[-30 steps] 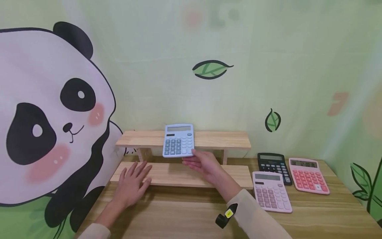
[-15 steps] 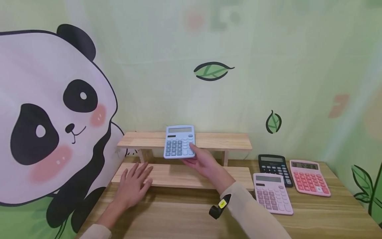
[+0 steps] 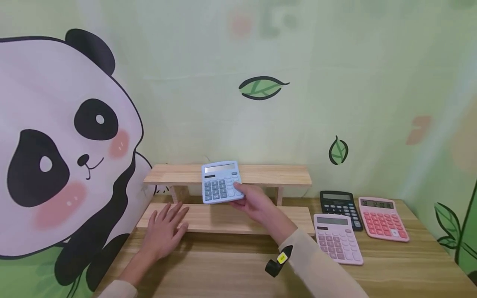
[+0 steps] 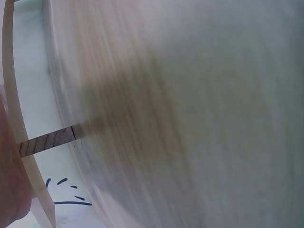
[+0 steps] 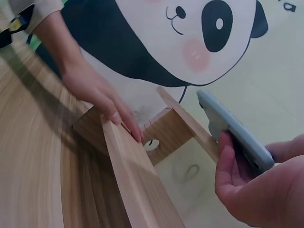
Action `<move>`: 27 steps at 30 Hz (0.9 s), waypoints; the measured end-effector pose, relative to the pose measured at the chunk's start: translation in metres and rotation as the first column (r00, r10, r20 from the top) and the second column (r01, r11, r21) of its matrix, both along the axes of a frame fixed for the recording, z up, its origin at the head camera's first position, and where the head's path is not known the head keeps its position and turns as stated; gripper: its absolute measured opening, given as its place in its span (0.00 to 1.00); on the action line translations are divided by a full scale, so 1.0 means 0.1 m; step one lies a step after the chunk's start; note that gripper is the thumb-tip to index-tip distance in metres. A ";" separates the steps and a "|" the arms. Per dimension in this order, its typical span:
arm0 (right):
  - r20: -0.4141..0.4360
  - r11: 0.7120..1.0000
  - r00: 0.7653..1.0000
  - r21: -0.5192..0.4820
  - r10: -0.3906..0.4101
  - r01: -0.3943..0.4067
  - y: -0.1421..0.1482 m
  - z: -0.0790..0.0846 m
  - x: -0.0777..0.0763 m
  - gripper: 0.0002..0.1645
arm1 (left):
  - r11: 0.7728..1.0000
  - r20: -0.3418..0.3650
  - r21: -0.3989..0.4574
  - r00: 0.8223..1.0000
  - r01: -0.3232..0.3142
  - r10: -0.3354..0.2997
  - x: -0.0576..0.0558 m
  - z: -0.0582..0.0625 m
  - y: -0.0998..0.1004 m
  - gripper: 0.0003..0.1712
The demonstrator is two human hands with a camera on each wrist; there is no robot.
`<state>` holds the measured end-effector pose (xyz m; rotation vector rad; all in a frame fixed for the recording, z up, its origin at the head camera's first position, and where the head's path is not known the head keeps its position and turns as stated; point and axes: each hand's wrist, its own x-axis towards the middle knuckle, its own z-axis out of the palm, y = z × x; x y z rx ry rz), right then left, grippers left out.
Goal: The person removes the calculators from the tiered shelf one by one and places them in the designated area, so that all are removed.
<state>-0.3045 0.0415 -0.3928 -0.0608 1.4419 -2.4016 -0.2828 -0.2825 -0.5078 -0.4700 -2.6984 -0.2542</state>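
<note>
A light blue calculator (image 3: 220, 182) is held by its lower right corner in my right hand (image 3: 257, 203), thumb on the keys and fingers underneath. In the head view it overlaps the front of the upper shelf (image 3: 272, 174) of a two-step wooden stand. The right wrist view shows the calculator (image 5: 237, 130) edge-on and tilted, the right hand (image 5: 266, 185) gripping its near end. My left hand (image 3: 164, 231) rests with spread fingers on the left end of the lower shelf (image 3: 216, 217); in the left wrist view only a blurred bit of it shows at the left edge.
On the table (image 3: 231, 265), right of the stand, lie a black calculator (image 3: 340, 205), a pink calculator with red keys (image 3: 384, 219) and a pale pink calculator (image 3: 337, 239) overlapping the black one. Behind stands a backdrop with a panda (image 3: 89, 159).
The calculator has come slightly down and towards me, turning a little, its screen now catching light. My right thumb has shifted from its corner onto the keys. The left hand stays put.
</note>
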 end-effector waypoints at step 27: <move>-0.246 0.863 0.969 0.495 0.024 0.104 2.38 0.11 0.80 0.41 | 0.999 -0.013 0.024 1.000 0.027 -0.027 -0.01 -0.04 -0.02 0.33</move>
